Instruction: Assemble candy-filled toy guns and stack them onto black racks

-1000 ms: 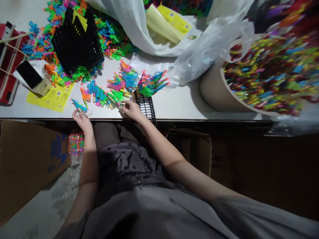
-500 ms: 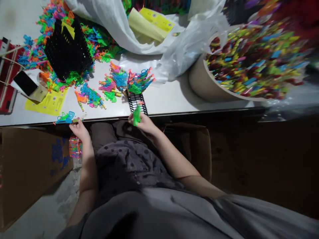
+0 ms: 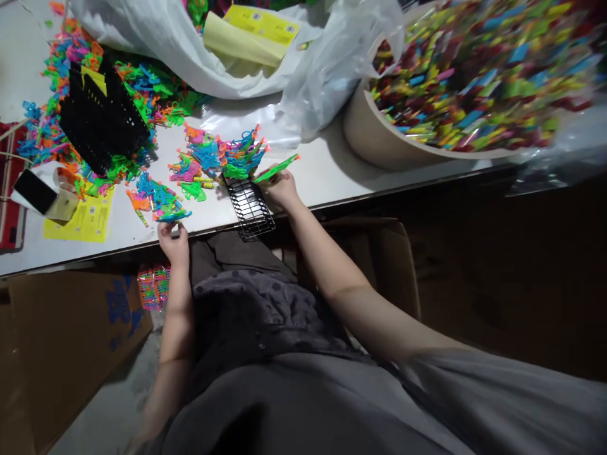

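My left hand (image 3: 174, 243) is at the table's front edge, its fingertips closed on a blue plastic toy gun (image 3: 173, 217) seen nearly edge-on. That toy overlaps a small pile of blue, green and pink toy guns (image 3: 159, 191). Farther right, my right hand (image 3: 283, 189) grips a green toy gun (image 3: 277, 169) with orange at its tip. Beside this hand a black wire rack (image 3: 250, 208) juts over the table edge. A row of mixed-colour toy guns (image 3: 244, 155) stands at the rack's far end, with more toys (image 3: 190, 167) to its left.
Behind the piles are a black plastic basket (image 3: 102, 120), a heap of toys (image 3: 61, 69) and a white sack (image 3: 165, 57). A large tub (image 3: 374, 129) of wrapped sticks stands right. A phone (image 3: 35, 191) lies left; a cardboard box (image 3: 71, 354) stands below.
My left hand has brought the blue toy to the small pile. My right hand has moved forward past the rack, turning the green toy sideways. The camera view has shifted and tilted.
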A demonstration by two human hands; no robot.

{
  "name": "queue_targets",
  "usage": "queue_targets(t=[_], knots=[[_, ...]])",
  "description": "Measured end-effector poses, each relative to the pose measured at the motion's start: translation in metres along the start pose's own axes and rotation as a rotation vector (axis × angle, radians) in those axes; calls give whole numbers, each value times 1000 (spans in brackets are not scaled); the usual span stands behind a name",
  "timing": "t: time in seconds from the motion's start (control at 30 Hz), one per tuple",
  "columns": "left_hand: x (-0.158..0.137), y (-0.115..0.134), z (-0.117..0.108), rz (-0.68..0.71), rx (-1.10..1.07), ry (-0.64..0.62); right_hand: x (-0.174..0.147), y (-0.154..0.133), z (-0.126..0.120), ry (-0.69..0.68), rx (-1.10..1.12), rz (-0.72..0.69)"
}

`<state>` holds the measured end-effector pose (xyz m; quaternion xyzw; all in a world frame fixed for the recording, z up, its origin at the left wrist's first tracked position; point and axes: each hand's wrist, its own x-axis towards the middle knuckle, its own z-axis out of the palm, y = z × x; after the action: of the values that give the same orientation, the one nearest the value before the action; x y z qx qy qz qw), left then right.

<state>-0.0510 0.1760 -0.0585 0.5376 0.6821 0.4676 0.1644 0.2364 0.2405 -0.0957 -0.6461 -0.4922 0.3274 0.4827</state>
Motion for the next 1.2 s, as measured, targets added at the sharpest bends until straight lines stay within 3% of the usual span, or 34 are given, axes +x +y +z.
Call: queue_targets(t=[0.13,0.23,0.4,0.57,0.9,1.2], knots=[[6,10,23,32,64,-11,3,0,9,34,-60,48],[7,18,46,72,12,-118,2,-1,11,38,-114,5],[8,37,94,6,68,-277,0,-2,17,57,-191,-48],[13,50,126,83,58,-415,1,-5,22,85,-237,-31],[13,46,131,93,-13,-434,1,-6,22,85,-273,-42],[11,46,130,199,132,-395,2,-1,22,117,-160,-131]])
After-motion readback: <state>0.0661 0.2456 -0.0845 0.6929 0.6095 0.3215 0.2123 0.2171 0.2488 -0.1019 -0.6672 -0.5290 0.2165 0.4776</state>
